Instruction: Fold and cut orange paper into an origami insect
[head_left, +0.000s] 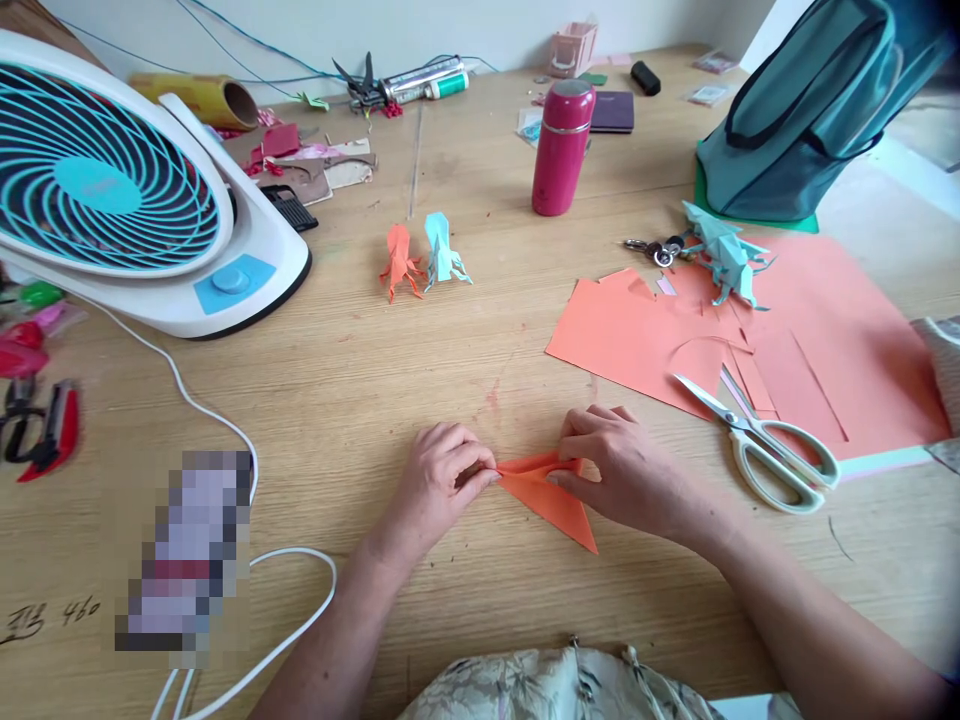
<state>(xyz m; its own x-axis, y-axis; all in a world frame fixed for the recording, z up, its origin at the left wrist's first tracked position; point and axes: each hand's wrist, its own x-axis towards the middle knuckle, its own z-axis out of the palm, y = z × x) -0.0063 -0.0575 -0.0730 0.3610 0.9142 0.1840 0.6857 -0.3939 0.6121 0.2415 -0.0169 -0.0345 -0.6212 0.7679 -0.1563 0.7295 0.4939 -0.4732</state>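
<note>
A folded piece of orange paper [559,500] lies at the near middle of the table, one pointed corner toward me. My left hand [448,470] pinches its left tip between thumb and fingers. At the paper's upper right, my right hand [622,465] grips it, with the thumb on top and the fingers curled around the far edge. Beyond the hands stand an orange folded-paper figure [400,262] and a light blue folded-paper figure [444,250], side by side. To the right, white-handled scissors [772,450] rest partly on orange paper sheets [840,300].
A white fan [255,250] occupies the left, with a blurred-out phone [187,550] and white cable [300,552] nearer. A magenta flask [562,150] stands at the back. A teal bag [795,150], keys [660,250] and a larger blue paper figure [727,258] are at the right.
</note>
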